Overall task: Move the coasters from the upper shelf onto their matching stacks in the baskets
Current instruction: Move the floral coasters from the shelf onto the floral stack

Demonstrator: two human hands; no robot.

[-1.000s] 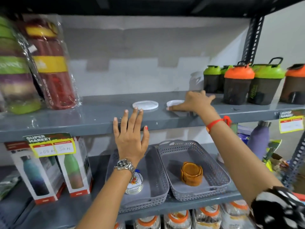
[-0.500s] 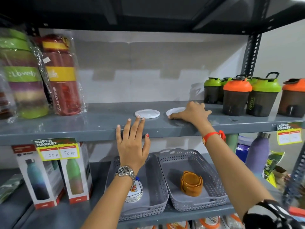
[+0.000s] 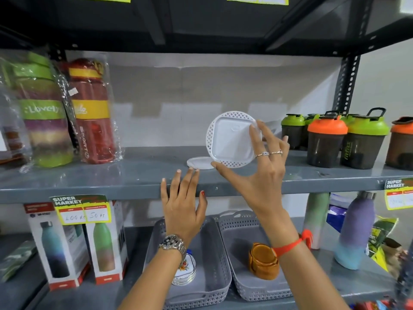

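My right hand (image 3: pixel 257 173) holds a white round coaster with a lattice rim (image 3: pixel 230 139), tilted upright above the upper shelf (image 3: pixel 134 175). A second white coaster (image 3: pixel 199 163) lies flat on that shelf just left of it. My left hand (image 3: pixel 182 204) rests open against the shelf's front edge, fingertips near the flat coaster. Below, the left grey basket (image 3: pixel 214 260) holds a stack of white patterned coasters (image 3: pixel 185 271), partly hidden by my left wrist. The right grey basket (image 3: pixel 237 242) holds a stack of orange coasters (image 3: pixel 261 262).
Wrapped bottles (image 3: pixel 89 113) stand at the upper shelf's left, shaker bottles with green and orange lids (image 3: pixel 326 139) at its right. Boxed bottles (image 3: pixel 67 249) sit left of the baskets, pastel metal bottles (image 3: pixel 355 231) to the right. Price tags hang on the shelf edge.
My right hand has lifted the right coaster off the shelf and tipped it upright. The view has tilted upward. My left hand stays at the shelf edge.
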